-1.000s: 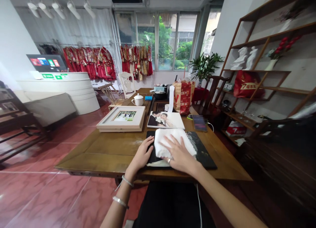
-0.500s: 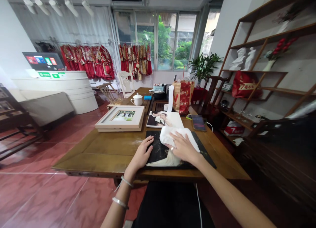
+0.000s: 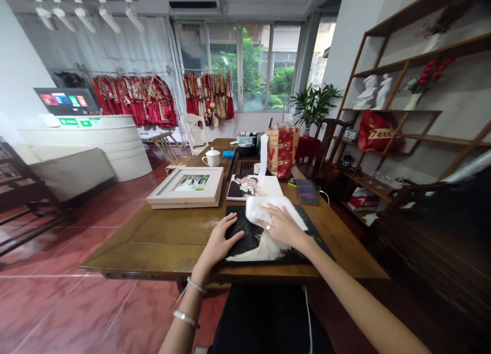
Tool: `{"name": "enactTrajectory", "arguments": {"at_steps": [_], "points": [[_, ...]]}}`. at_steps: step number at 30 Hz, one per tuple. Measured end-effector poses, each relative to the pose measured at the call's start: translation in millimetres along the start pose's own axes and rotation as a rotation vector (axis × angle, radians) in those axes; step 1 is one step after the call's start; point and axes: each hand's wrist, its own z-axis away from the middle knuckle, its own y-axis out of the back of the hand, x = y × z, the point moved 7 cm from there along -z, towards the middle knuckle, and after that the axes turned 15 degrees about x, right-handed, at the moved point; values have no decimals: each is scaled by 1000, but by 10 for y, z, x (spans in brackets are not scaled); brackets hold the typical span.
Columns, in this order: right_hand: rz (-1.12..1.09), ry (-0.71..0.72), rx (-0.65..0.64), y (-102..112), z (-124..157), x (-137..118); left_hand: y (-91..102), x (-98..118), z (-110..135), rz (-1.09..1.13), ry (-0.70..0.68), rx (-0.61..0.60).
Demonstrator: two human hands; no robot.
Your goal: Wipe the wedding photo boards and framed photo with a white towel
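Head view is showing a folded, fluffy white cloth (image 3: 252, 209) lying on a black rectangular printed panel (image 3: 242, 226) and hiding part of its picture, the right hand (image 3: 284, 227) resting over the cloth with fingers spread and the left hand (image 3: 219, 244) resting, fingers splayed, on the panel's left edge. On the brown wooden surface (image 3: 169, 241), a lidded white mug (image 3: 212, 160) is concealing its contents, a red-and-tan paper bag (image 3: 283, 152) is standing with contents unclear, and a cream rectangular frame (image 3: 163, 197) is holding a photo (image 3: 194, 183).
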Motion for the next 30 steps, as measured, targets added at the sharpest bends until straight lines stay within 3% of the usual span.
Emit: {"name": "enactTrajectory", "arguments": {"at_steps": [3, 6, 10, 13, 16, 19, 21, 25, 30], "points": [[19, 2, 73, 275, 425, 453, 54, -48, -19, 70, 74, 102], [15, -4, 166, 486, 775, 870, 111, -172, -12, 168, 262, 185], [6, 26, 213, 609, 1033, 1108, 265, -224, 36, 271, 453, 258], [18, 129, 256, 657, 1071, 858, 468, -182, 81, 250, 519, 312], [16, 294, 331, 652, 1026, 259, 677, -108, 100, 163, 546, 333], [-1, 435, 261, 460, 930, -394, 869, 15, 50, 92, 507, 346], [5, 485, 196, 287, 859, -700, 991, 113, -8, 20, 468, 354], [17, 489, 142, 19, 761, -912, 1195, 368, -126, -55, 394, 366], [61, 542, 217, -51, 741, -918, 1384, 612, -176, 39, 464, 427]]}}
